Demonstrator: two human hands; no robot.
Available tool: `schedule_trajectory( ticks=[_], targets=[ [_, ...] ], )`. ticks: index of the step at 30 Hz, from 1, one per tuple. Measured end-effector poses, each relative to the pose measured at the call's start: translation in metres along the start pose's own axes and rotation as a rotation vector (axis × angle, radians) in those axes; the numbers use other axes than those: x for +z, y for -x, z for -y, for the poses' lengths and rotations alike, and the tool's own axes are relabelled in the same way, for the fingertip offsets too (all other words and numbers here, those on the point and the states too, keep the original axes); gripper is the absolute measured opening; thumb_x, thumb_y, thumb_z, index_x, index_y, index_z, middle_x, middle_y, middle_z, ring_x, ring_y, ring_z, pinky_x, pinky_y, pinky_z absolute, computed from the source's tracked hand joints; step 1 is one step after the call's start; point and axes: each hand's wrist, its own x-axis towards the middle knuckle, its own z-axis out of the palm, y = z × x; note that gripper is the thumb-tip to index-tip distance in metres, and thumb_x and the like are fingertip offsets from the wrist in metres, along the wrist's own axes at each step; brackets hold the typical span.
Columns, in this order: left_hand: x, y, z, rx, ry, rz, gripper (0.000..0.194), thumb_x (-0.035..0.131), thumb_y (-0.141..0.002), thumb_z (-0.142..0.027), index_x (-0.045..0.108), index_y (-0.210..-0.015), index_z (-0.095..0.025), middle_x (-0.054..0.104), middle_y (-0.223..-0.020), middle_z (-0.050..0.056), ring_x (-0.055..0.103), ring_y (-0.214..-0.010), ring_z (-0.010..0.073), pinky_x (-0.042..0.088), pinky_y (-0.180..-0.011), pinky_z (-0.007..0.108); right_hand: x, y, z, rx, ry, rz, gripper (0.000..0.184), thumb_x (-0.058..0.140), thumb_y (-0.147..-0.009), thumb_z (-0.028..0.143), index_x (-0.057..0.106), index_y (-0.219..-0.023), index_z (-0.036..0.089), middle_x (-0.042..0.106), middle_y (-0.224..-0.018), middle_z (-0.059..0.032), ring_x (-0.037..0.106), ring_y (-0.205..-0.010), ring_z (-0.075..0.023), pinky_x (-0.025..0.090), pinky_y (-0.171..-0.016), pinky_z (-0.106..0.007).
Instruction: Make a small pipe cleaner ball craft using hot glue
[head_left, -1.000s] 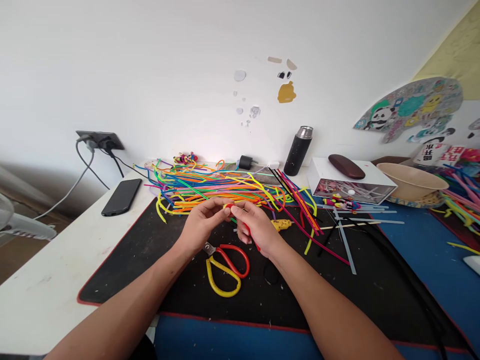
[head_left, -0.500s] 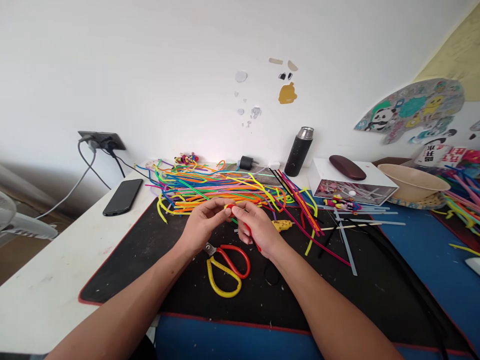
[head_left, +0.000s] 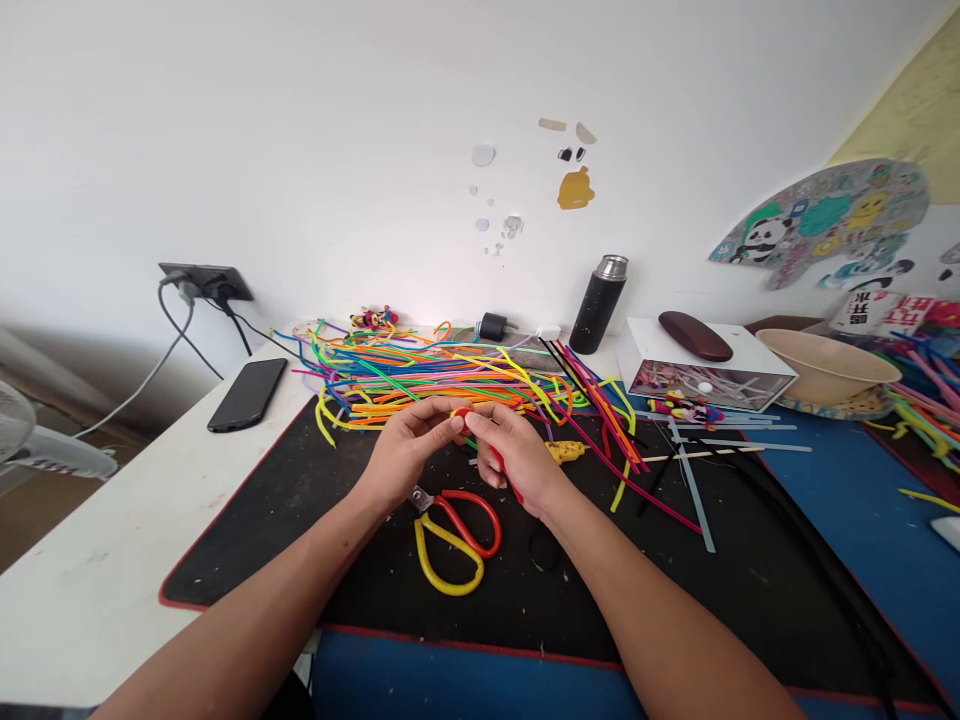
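Note:
Over the black mat, my left hand (head_left: 405, 450) and my right hand (head_left: 523, 458) meet, fingertips together. Thumb and fingers of both pinch a small red and yellow piece (head_left: 460, 413) that looks like coiled pipe cleaner. A red pipe cleaner tail (head_left: 516, 485) runs down under my right palm. My fingers hide most of the piece. Scissors (head_left: 457, 545) with one red and one yellow handle lie just below my hands, the blades partly covered by my left hand. A yellow glue-gun-like tool (head_left: 566, 451) rests beyond my right hand.
A pile of colourful pipe cleaners (head_left: 420, 375) spreads behind my hands. Further out are a phone (head_left: 247, 394), a black thermos (head_left: 598, 305), a white drawer box (head_left: 705, 360), glue sticks (head_left: 694, 490), a beige bowl (head_left: 825, 362) and small finished figures (head_left: 375, 318).
The view has shifted very slightly. Both hands keep the same pinch on the red and yellow piece, with barely any finger movement.

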Motion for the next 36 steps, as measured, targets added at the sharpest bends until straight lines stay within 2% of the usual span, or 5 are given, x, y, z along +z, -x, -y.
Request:
schedule_trajectory(
  ticks=[6,15,24,32,36],
  targets=[
    [-0.001,0.0,-0.001,0.014,0.016,0.02,0.035,0.088,-0.082,-0.045,0.085,-0.103,-0.018,0.08,-0.096,0.008,0.068,-0.078,0.0188,0.057,-0.08,0.032,-0.001,0.0,0.0,-0.002,-0.012,0.001,0.048,0.079,-0.083,0.062,0.056,-0.096,0.022,0.042,-0.047,0.0141,0.037,-0.035,-0.0079,0.024,-0.037,-0.02],
    [-0.006,-0.001,0.004,-0.004,0.019,0.087,0.046,0.094,-0.076,-0.03,0.08,-0.118,-0.021,0.081,-0.118,0.011,0.075,-0.109,0.0265,0.059,-0.096,0.038,-0.003,-0.001,0.002,-0.002,-0.056,0.008,0.043,0.08,-0.084,0.058,0.057,-0.094,0.023,0.042,-0.047,0.0136,0.034,-0.035,-0.0074,0.025,-0.037,-0.021],
    [0.001,0.007,-0.005,0.301,-0.265,0.075,0.056,0.081,-0.091,-0.029,0.063,-0.144,-0.027,0.074,-0.103,0.004,0.071,-0.093,0.0183,0.059,-0.086,0.031,0.0,0.003,0.005,0.018,-0.085,0.07,0.042,0.076,-0.087,0.06,0.057,-0.09,0.022,0.043,-0.048,0.0118,0.038,-0.035,-0.0084,0.023,-0.038,-0.022],
    [-0.014,0.006,0.001,0.469,-0.613,0.066,0.04,0.077,-0.093,-0.029,0.07,-0.132,-0.024,0.076,-0.118,0.011,0.071,-0.094,0.0222,0.058,-0.087,0.035,-0.001,0.002,0.002,0.052,-0.1,0.11,0.046,0.075,-0.087,0.063,0.053,-0.084,0.023,0.043,-0.048,0.0117,0.039,-0.035,-0.0081,0.022,-0.037,-0.021],
    [-0.015,0.005,-0.001,0.553,-0.703,0.112,0.025,0.076,-0.093,-0.026,0.076,-0.118,-0.025,0.079,-0.109,0.01,0.072,-0.1,0.0244,0.057,-0.089,0.035,-0.001,0.002,0.0,0.059,-0.101,0.119,0.046,0.078,-0.085,0.061,0.053,-0.084,0.022,0.043,-0.049,0.012,0.038,-0.035,-0.0073,0.024,-0.037,-0.021]
  ],
)
